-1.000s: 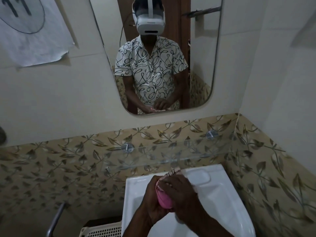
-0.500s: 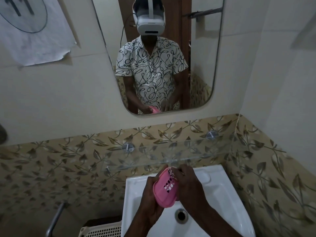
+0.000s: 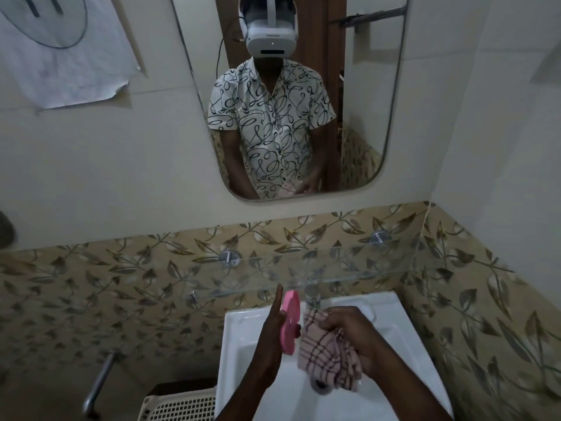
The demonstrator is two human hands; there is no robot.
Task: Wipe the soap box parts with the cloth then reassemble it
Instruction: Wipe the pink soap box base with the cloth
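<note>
My left hand [image 3: 269,340] holds a pink soap box part [image 3: 290,319] upright and edge-on over the white sink [image 3: 243,335], fingers mostly straight with the thumb on its edge. Just right of it, my right hand [image 3: 353,331] grips a bunched pink checked cloth [image 3: 326,355], which touches the part's right face. The cloth hangs down over the drain. No other soap box parts show.
A glass shelf [image 3: 303,275] juts out from the leaf-patterned tiles just above the hands. A mirror [image 3: 364,101] hangs higher on the wall. A white plastic basket [image 3: 179,408] and a metal pipe [image 3: 100,384] stand left of the sink. The side wall is close on the right.
The pink part turned from showing its slotted face to standing edge-on. My right hand came off the part and now holds the cloth bunched beside it.
</note>
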